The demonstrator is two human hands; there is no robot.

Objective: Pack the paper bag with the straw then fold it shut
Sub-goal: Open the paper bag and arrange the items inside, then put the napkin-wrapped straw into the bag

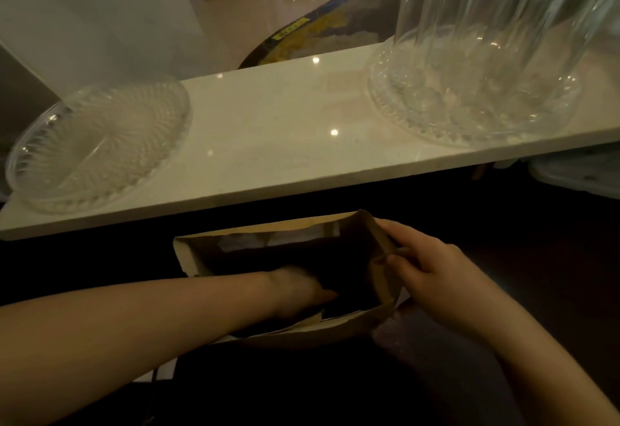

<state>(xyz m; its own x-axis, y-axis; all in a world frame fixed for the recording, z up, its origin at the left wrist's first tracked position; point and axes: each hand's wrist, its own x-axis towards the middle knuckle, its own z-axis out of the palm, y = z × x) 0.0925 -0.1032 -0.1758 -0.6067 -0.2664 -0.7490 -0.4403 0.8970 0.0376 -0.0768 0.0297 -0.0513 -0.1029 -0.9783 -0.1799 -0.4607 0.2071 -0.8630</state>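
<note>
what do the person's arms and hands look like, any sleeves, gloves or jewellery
Both forearms are bare up to the frame edge, with no sleeves in view. The left hand and right hand wear no gloves. No watch, bracelet or ring shows on the visible parts, though the dim light and the left hand's hidden fingers leave some doubt.
</note>
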